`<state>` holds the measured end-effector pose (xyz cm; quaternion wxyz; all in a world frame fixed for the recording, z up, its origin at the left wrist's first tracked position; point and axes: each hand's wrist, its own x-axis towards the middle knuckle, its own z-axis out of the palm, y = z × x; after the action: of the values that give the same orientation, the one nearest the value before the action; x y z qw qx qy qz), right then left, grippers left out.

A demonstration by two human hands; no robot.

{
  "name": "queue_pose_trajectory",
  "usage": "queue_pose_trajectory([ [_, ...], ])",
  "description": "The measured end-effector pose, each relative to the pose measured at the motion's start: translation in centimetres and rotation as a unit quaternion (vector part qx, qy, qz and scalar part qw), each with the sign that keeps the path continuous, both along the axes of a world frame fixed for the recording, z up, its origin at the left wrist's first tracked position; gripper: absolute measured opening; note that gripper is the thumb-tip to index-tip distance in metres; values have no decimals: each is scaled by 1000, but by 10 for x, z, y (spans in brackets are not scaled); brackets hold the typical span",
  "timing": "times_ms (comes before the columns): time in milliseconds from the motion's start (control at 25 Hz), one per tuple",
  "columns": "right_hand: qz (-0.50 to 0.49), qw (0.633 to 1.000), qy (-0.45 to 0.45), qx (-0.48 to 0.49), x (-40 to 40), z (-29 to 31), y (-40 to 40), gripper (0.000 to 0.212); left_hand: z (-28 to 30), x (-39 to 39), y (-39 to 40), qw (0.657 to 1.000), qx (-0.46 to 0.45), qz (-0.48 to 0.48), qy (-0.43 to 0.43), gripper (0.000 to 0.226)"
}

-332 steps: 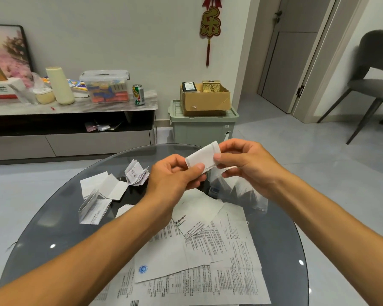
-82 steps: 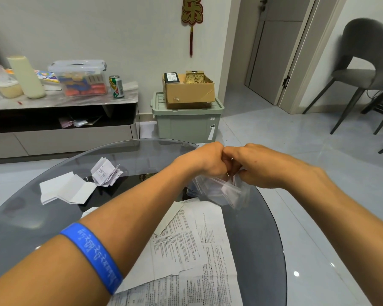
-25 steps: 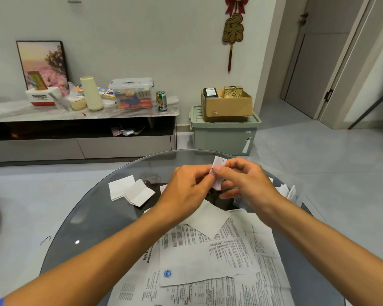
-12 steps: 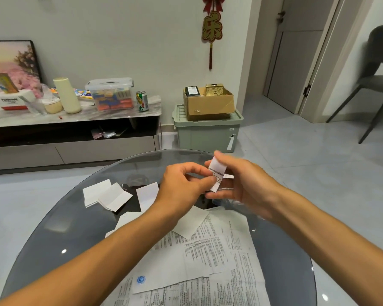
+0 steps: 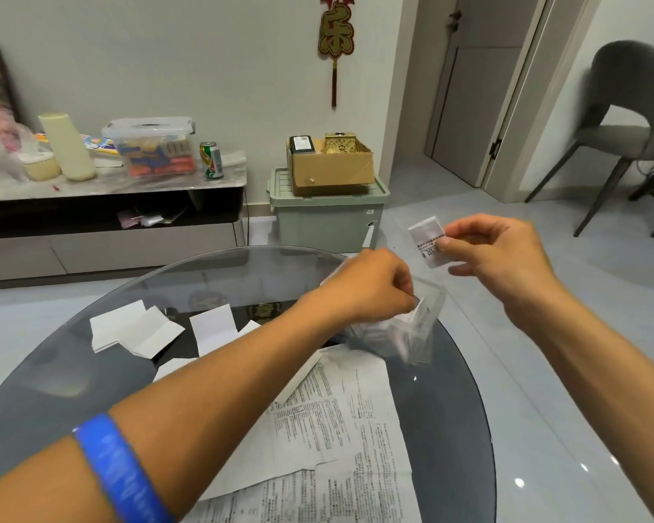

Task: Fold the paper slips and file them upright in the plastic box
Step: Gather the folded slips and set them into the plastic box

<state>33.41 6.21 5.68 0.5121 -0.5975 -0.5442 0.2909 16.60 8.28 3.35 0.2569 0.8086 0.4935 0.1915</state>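
Note:
My right hand pinches a small folded paper slip in the air, above and right of the clear plastic box. That box stands near the glass table's far right side, with several white slips visible inside it. My left hand is closed at the box's near rim, fingers curled on its edge or on the slips inside; I cannot tell which. Loose folded slips and a single white slip lie on the table's left part.
Large printed sheets cover the near middle of the round glass table. Beyond it stand a low cabinet with containers, a green storage bin with a cardboard box, and a grey chair at the right.
My hands have parted: the right one carried the folded slip up and to the right, the left one dropped onto the plastic box. The view has turned slightly right.

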Motion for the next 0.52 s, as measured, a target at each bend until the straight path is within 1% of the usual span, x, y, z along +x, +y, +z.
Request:
queue_pose_trajectory([
  [80, 2, 998, -69, -4, 4, -9, 3, 16, 0, 17, 11, 997, -29, -21, 73, 10],
  [200, 18, 990, -136, 11, 11, -10, 7, 9, -9, 28, 18, 993, -34, -30, 110, 14],
  [360, 99, 965, -241, 28, 17, -7, 5, 6, -18, 25, 20, 994, -29, -35, 99, 5],
  [440, 111, 954, -276, 45, 22, -5, 5, 11, -17, 23, 21, 994, -47, -36, 93, 7],
  [520, 115, 948, -291, 55, 28, -3, 5, 12, -14, 20, 21, 992, -66, -45, 98, 11],
])
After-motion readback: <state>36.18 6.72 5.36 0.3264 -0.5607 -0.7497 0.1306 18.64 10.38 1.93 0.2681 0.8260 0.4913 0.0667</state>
